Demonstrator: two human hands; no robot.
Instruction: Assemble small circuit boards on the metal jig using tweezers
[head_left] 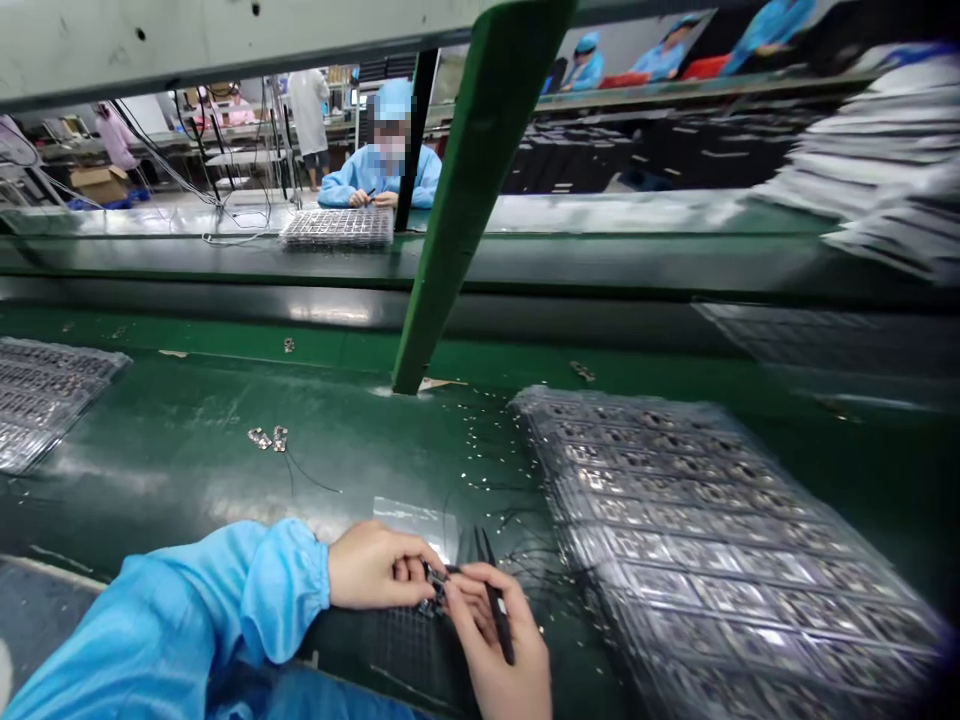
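Note:
Between the thumb and fingers of my left hand is a small dark circuit board, partly hidden by the fingers. Black tweezers lie in the grip of my right hand, their tips pointing away from me. The fingertips of my right hand meet the board's right side; whether they also pinch a wire I cannot make out. Under the hands, a clear plastic sheet rests on the green bench. Thin black wires are strewn just right of the hands.
Stacked clear trays of small metallic parts fill the right side. Another tray stack is at the left edge. Two small boards lie mid-bench, and a green post rises behind. Across the line sits a co-worker in blue.

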